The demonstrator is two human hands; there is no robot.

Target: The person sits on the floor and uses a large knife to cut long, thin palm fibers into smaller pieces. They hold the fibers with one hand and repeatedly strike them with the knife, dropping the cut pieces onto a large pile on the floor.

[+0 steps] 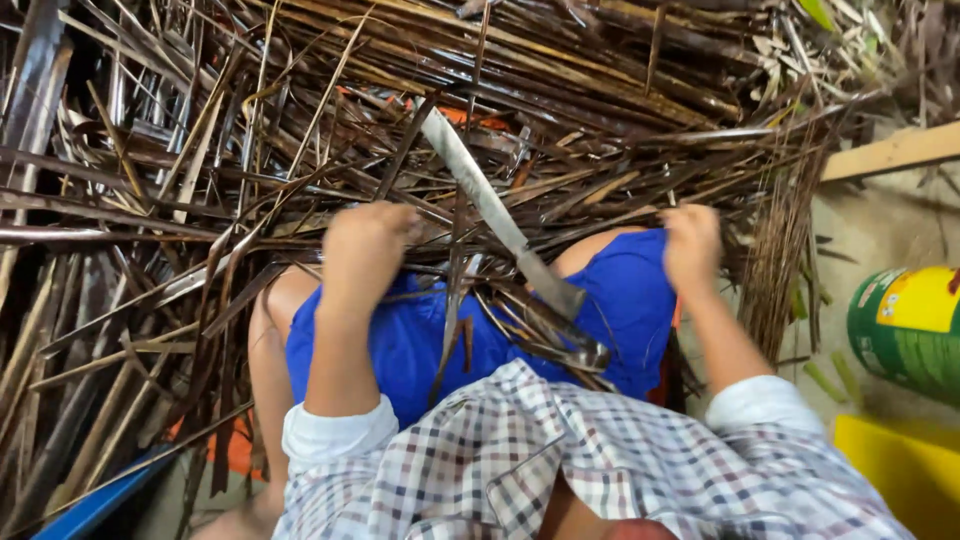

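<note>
My left hand [365, 245] is closed around thin dark leaf strips [455, 300] that hang down over my blue-clad lap [420, 340]. Over on the other side, my right hand [692, 243] grips other dry strips near a bundle of thin brown ribs [785, 240]. A long knife [490, 205] lies slanted between the two hands. Its blade points up-left and its handle [585, 335] rests on my lap; neither hand holds it. A big heap of dry brown palm leaves [300, 130] spreads in front of me.
A green and yellow round container [910, 325] lies at the right, with a yellow thing [900, 470] below it. A wooden plank [890, 152] runs along the upper right. A blue edge [100, 500] and an orange surface [240, 450] show at the lower left.
</note>
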